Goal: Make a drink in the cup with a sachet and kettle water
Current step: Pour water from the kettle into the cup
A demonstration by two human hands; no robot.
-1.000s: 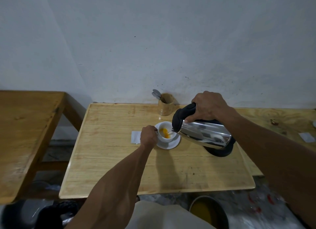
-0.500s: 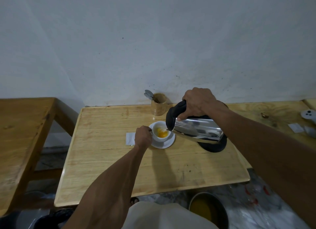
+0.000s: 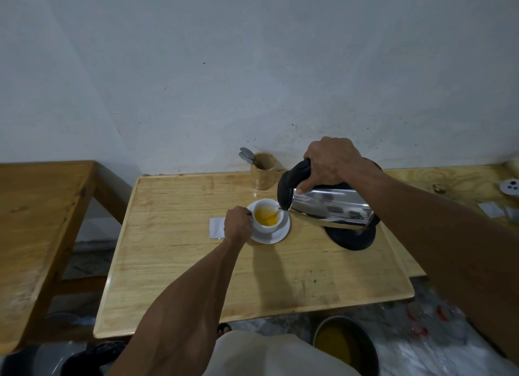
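Note:
A white cup (image 3: 266, 227) stands on a white saucer (image 3: 276, 236) in the middle of the light wooden table (image 3: 196, 263). Yellow-orange liquid fills the cup's bottom. My left hand (image 3: 238, 226) grips the cup's handle on its left side. My right hand (image 3: 334, 162) is closed on the black handle of a steel kettle (image 3: 331, 208), tipped with its spout over the cup's right rim; a thin stream of water runs in. The kettle's black base (image 3: 352, 237) lies on the table below it. A white sachet (image 3: 216, 227) lies flat left of my left hand.
A wooden holder (image 3: 263, 175) with spoons stands at the back by the wall. A second wooden table (image 3: 33, 221) is on the left. More sachets (image 3: 491, 209) and a round white object (image 3: 510, 193) lie on the right surface. A round pot (image 3: 346, 343) sits on the floor.
The kettle has tipped further and water now streams into the cup, where the yellow liquid has spread. My left hand keeps hold of the cup's handle.

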